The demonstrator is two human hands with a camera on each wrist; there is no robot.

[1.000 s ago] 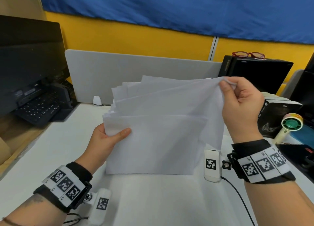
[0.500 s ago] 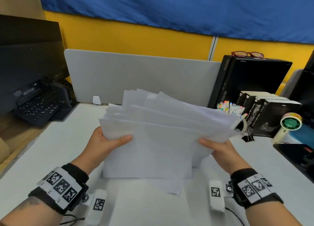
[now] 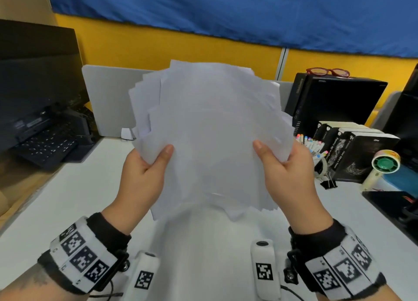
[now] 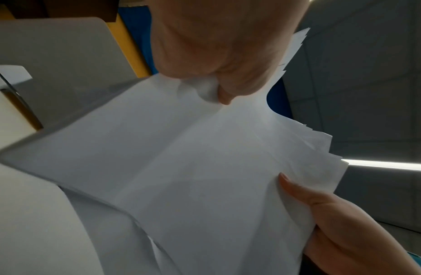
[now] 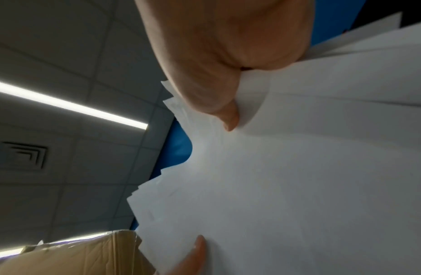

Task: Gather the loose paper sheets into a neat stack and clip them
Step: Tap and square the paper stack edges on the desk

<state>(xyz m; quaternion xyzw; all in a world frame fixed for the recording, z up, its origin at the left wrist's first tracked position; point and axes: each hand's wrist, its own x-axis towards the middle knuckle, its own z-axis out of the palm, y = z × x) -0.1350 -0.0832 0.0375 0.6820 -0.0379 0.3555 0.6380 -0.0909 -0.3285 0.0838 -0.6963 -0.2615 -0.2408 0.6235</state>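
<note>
A bundle of several white paper sheets (image 3: 214, 131) stands upright above the white desk (image 3: 67, 199), its edges fanned and uneven. My left hand (image 3: 144, 172) grips the bundle's left side, thumb on the front. My right hand (image 3: 285, 172) grips the right side the same way. In the left wrist view the left hand (image 4: 223, 61) pinches the paper sheets (image 4: 193, 176). In the right wrist view the right hand (image 5: 219, 74) pinches the paper sheets (image 5: 299, 186). A black binder clip (image 3: 329, 183) lies on the desk at the right, beside the books.
A monitor and keyboard (image 3: 45, 142) stand at the left. A grey divider (image 3: 108, 97) runs along the back. At the right are a black box (image 3: 334, 97) with red glasses (image 3: 328, 71), books (image 3: 352, 149), markers (image 3: 311, 142) and a small fan (image 3: 382, 165).
The bundle has swung from lying low and sideways to standing upright and higher. My right hand left the top corner, went down to the right edge, and now grips the right side.
</note>
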